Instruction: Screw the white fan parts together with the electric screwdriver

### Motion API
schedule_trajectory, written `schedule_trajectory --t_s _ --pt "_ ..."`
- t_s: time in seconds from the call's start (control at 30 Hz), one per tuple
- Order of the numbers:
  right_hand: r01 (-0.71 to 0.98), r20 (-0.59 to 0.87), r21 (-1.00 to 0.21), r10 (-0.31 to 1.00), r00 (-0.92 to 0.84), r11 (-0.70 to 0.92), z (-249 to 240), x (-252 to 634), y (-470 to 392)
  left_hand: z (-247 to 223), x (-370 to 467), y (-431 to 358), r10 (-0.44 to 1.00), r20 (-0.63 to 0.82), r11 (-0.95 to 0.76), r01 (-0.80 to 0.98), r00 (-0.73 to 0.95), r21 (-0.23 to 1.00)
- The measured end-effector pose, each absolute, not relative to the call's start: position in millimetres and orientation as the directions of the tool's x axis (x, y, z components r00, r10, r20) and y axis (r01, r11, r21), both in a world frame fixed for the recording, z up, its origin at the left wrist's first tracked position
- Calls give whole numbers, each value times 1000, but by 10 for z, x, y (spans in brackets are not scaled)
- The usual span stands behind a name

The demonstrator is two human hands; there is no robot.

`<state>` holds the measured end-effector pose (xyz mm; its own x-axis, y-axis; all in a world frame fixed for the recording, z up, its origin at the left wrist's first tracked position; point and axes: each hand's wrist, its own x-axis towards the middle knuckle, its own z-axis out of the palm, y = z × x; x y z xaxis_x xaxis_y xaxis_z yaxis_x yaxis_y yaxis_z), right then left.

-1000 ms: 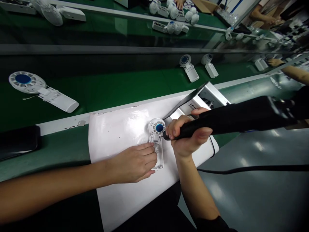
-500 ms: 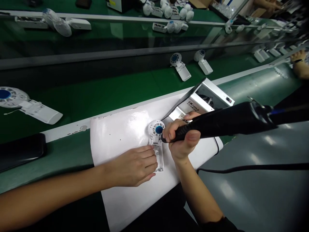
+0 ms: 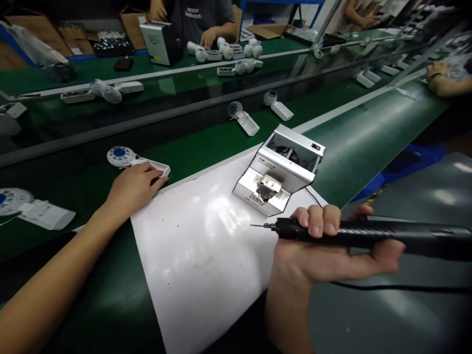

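Green belt [image 3: 199, 140] runs slantwise across a workroom, with a green counter [image 3: 342, 132] along its near side. The person's left hand [image 3: 129, 189] reaches out to a white fan [image 3: 119, 153] lying on the belt; its fingers bend over the open handle, thumb by the near edge, though whether they grip it cannot be told. The fan's round head, with its blue disc, sits just beyond the knuckles. The right hand [image 3: 324, 255] is wrapped round a black screwdriver [image 3: 427, 239], held nearly level, the thin bit [image 3: 261, 225] pointing left over a glossy white sheet [image 3: 191, 265] on the counter. A few dark specks dot the sheet. Just beyond the bit stands a silver machine [image 3: 285, 167], lettered on its front, with a switch at its upper right corner. Near the left forearm, a second fan [image 3: 47, 212] lies on the belt; two more lie farther along it, behind the machine. Across the way, a co-worker in a grey shirt has a hand [image 3: 209, 37] down beside a cluster of white parts [image 3: 225, 50], near a boxy machine [image 3: 157, 43] and cardboard boxes [image 3: 37, 32]. At far right, another person's banded wrist and hand [image 3: 438, 70] show over the counter.
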<state>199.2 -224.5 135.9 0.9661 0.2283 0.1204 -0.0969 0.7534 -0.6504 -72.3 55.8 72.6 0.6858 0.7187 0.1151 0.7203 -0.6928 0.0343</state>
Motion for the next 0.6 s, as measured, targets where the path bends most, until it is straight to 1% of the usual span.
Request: schedule_trajectory --t_s 0.03,0.1,0.13,0.17,0.2,0.23,0.27,0.3,0.33,0.37,0.4,0.47,0.6 --pt "-136 114 -627 263 958 767 1297 2018 -2272 786 -738 552 721 133 -688 726 680 21" --pt "-241 168 -566 396 903 789 1160 2087 -2315 938 -696 380 693 242 -706 707 680 34" --pt "-306 228 -529 480 847 791 1094 2125 -2334 1024 -637 225 653 305 -741 667 693 74" --pt "-372 302 -489 553 777 789 1035 2160 -2353 1110 -556 35 602 345 -792 594 720 144" --pt "-433 376 -446 604 703 783 988 2188 -2369 1189 -456 -177 543 363 -840 488 757 240" --pt "-485 439 -408 632 638 773 953 2207 -2384 1256 -343 -399 464 340 -867 340 818 365" --pt "-526 484 -381 649 587 761 932 2215 -2395 1307 -224 -615 388 290 -837 203 875 508" --pt "-557 509 -369 663 549 744 925 2213 -2405 1342 -105 -814 313 248 -769 92 917 633" --pt "-580 519 -367 678 521 727 929 2201 -2413 1362 9 -986 248 197 -677 25 949 735" --pt "-597 519 -371 692 501 711 941 2184 -2421 1370 111 -1123 196 150 -584 -7 969 812" --pt "-609 517 -372 702 491 700 959 2164 -2430 1370 200 -1223 156 105 -502 -13 982 865" --pt "-626 516 -361 707 484 691 999 2130 -2453 1359 333 -1321 107 14 -372 27 994 928" --pt "-638 517 -341 704 486 691 1061 2124 -2507 1357 462 -1282 42 -121 -166 126 992 978"
